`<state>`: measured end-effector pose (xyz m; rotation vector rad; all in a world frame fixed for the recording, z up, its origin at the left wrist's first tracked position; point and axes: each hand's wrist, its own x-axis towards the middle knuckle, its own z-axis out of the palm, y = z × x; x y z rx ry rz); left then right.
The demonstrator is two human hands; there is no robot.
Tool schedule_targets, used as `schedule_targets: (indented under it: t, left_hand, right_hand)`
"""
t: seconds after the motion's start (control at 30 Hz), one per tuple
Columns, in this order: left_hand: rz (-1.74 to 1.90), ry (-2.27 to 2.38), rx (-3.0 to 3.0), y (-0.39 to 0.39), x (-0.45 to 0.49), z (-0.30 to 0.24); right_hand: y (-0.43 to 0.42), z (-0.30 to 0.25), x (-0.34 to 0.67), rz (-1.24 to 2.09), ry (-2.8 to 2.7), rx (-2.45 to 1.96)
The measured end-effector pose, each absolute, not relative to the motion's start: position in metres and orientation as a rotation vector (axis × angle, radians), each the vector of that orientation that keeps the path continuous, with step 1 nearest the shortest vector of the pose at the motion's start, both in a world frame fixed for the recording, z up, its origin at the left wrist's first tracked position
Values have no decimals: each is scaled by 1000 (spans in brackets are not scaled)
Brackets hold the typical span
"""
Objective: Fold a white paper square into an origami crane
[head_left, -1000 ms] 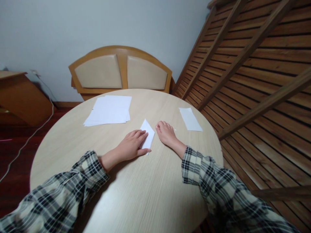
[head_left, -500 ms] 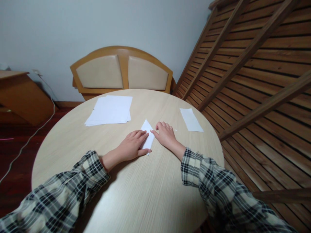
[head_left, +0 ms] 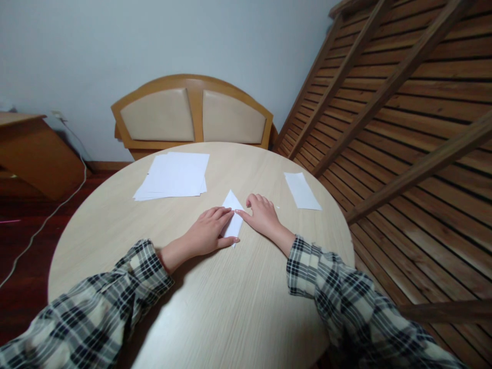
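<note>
A small piece of white folded paper [head_left: 234,225], shaped like a narrow kite with its point facing away from me, lies on the table. My left hand [head_left: 205,231] rests flat over its left side, thumb apart from the fingers near the lower tip. From the right, my right hand [head_left: 263,214] reaches in with its thumb outstretched on the paper's upper part. The other fingers of that hand are loosely bent above the table beside the paper, grasping nothing. The two hands nearly meet at the right thumb tip. Part of the paper is hidden under the left hand.
On the round wooden table [head_left: 238,307], a stack of white sheets [head_left: 177,174] lies at the back left and a white paper strip [head_left: 303,190] at the right. A headboard [head_left: 198,107] stands behind; wooden slats [head_left: 384,143] lean along the right.
My right thumb has slid slightly left across the folded paper, closer to the left fingertips. My left hand and the paper stay in place.
</note>
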<state>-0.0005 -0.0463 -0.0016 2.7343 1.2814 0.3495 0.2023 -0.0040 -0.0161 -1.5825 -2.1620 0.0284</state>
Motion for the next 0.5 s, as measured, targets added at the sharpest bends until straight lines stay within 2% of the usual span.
schedule_targets:
  t: [0.3,0.5]
  left_hand:
    - [361,1295,2744,-46,-1,-3]
    - [441,1359,2772,-49,1,-4]
  right_hand:
    - [0,-17,202,28,-2191,-1610]
    - [-6,-1,211,235,-2333,-1233]
